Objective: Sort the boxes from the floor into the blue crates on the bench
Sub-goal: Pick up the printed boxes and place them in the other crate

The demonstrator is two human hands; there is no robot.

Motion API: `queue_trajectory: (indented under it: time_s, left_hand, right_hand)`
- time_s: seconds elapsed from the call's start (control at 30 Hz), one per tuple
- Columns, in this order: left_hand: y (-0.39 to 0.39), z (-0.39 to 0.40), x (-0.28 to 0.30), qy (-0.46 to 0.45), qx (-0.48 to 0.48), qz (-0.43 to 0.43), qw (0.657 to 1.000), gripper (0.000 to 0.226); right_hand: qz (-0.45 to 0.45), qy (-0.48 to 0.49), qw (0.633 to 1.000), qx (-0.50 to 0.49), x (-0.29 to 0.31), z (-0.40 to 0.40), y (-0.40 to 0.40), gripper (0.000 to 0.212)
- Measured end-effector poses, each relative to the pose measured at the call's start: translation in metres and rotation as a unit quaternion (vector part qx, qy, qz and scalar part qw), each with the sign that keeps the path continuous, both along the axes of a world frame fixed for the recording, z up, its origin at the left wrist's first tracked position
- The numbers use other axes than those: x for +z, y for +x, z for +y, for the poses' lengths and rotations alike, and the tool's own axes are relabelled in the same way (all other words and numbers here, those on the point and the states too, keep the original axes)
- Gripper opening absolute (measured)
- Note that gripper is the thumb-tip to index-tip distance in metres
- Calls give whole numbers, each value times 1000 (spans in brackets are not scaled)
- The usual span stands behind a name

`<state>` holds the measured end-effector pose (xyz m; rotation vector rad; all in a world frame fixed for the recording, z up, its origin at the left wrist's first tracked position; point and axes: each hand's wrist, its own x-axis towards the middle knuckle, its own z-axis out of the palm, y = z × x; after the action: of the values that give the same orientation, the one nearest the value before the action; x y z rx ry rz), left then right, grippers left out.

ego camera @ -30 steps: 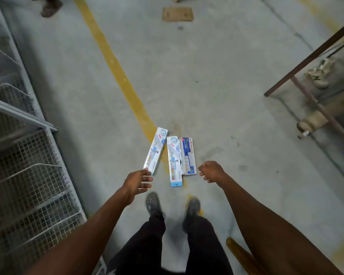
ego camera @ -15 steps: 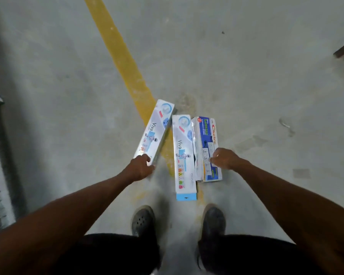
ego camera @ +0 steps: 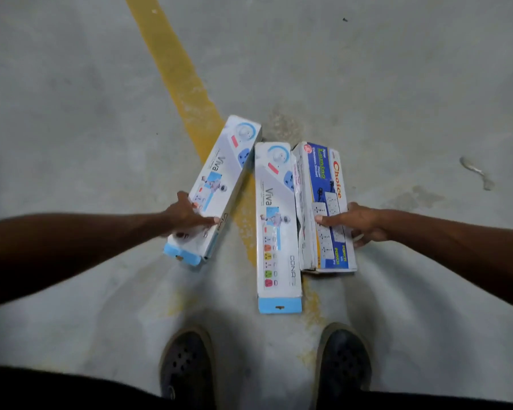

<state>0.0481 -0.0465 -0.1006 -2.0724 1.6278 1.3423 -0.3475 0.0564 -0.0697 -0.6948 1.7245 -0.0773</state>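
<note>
Three long boxes lie side by side on the concrete floor in front of my feet. My left hand (ego camera: 187, 216) grips the left white-and-blue Viva box (ego camera: 219, 179) near its lower end, and that end is tilted up off the floor. A second Viva box (ego camera: 277, 232) lies flat in the middle, untouched. My right hand (ego camera: 357, 221) holds the blue-and-white Choice box (ego camera: 323, 196) on the right, thumb across its top face and fingers curled under its right edge. No blue crates or bench are in view.
A yellow painted line (ego camera: 175, 69) runs diagonally across the grey floor and passes under the boxes. My two dark shoes (ego camera: 187, 365) (ego camera: 342, 359) stand just below the boxes. A small stain (ego camera: 474, 173) marks the floor at the right.
I have bent lower, so the boxes fill more of the view. Both hands went from reaching to gripping: the left took the left Viva box, the right took the Choice box.
</note>
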Motion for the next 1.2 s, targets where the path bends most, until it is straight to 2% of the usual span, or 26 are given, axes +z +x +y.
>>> queue_trajectory:
  time_s: [0.1,0.2,0.33,0.37,0.47,0.53,0.6,0.67,0.73,0.8,0.87,0.97,1.1,1.2]
  left_hand:
    - [-1,0,12,30,34,23,999,93]
    - [-11,3,22,85,2,55,995,62]
    - [-26,16,30,90,-5,109,990,48]
    - [-29,19,33,96,-4,135,986,50]
    - [-33,23,35,143,24,226,963,77]
    - [-36,28,32,160,44,265,950,65]
    - [-41,35,27,176,63,271,944,54]
    - [-49,42,23,188,73,262,944,48]
    - [-56,49,19,188,67,234,952,37]
    - [-63,56,15,189,61,219,955,30]
    - [-66,60,12,199,73,224,951,30]
    - [-69,61,11,201,89,245,944,31]
    - [-76,58,11,208,111,278,931,35]
    - [-82,58,5,210,93,272,935,45]
  right_hand:
    - [-16,0,999,-33,1,4,6,57]
    - [-44,6,997,-65,3,8,10,59]
    - [-109,33,991,-74,14,8,20,42]
    - [-117,31,990,-79,18,8,23,37]
    - [-145,20,983,-107,28,6,32,25]
    - [-180,5,975,-129,33,5,39,22]
    - [-217,-7,966,-143,32,2,44,26]
    - [-215,-7,968,-132,29,-3,48,29]
    - [-182,-9,977,-114,25,-5,51,26]
    - [-127,-22,986,-105,19,-8,50,31]
    - [-96,-25,991,-92,15,-12,48,44]
    - [-96,-12,992,-77,12,-16,41,53]
    - [-135,14,988,-69,10,-13,37,63]
    - [-181,49,981,-53,6,-10,36,67]
